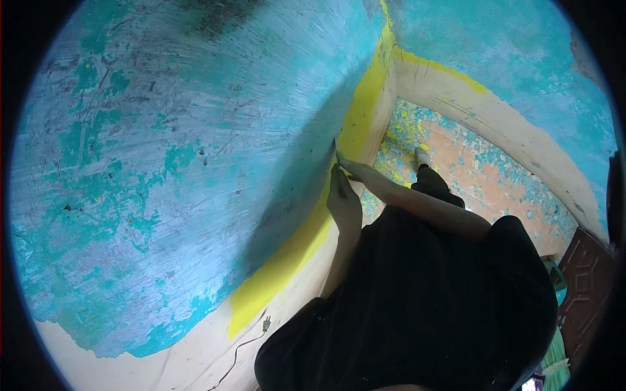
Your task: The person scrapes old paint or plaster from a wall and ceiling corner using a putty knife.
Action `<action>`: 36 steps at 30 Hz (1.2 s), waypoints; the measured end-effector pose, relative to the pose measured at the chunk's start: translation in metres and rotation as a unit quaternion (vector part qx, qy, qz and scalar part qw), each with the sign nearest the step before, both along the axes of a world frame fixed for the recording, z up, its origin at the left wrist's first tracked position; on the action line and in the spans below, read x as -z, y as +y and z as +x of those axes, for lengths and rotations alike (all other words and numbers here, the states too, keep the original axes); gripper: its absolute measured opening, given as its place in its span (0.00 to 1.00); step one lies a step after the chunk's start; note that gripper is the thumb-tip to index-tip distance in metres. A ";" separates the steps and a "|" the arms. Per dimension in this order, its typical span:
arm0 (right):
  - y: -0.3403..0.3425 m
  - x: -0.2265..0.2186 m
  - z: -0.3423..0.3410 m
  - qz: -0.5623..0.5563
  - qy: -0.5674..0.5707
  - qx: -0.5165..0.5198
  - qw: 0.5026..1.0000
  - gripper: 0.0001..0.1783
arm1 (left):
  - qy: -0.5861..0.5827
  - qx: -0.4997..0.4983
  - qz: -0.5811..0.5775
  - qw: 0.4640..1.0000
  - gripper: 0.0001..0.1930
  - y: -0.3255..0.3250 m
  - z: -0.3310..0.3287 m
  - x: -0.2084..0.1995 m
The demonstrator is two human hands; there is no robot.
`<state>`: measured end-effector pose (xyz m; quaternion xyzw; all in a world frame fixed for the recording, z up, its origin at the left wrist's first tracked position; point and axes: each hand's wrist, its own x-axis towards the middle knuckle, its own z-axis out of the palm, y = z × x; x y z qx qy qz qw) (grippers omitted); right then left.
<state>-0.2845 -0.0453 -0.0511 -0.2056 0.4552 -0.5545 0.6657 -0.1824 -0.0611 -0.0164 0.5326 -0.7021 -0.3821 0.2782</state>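
Observation:
Both my hands meet at the wall beside the yellow band (362,117). Between my fingers is a scraper (335,146), of which only a thin dark blade shows, nearly edge-on, pointing up along the wall; its handle is hidden. My left hand (344,203) is closed below it, fingers together and pointing upward. From the right, my right hand (366,176) closes its fingers on the same tool just under the blade. The wall (189,150) around it has blue and turquoise paint, scratched and patchy.
Paint flakes (407,124) lie over the tiled floor (450,146). My shoe (422,156) stands among them. A cable with a plug (266,324) hangs by the pale lower wall. A brown panelled door (587,267) and a green bundle (555,358) are at the right.

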 end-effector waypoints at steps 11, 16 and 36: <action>0.000 0.008 -0.007 -0.013 -0.045 -0.006 0.999 0.30 | 0.006 0.004 -0.049 0.999 0.17 -0.003 -0.001 0.006; -0.006 0.029 -0.019 -0.054 -0.126 0.001 0.991 0.28 | -0.018 0.008 -0.045 0.999 0.16 -0.004 -0.012 0.009; -0.016 0.036 -0.047 -0.066 -0.075 0.031 0.995 0.29 | 0.006 0.022 -0.025 0.999 0.18 -0.018 -0.046 0.026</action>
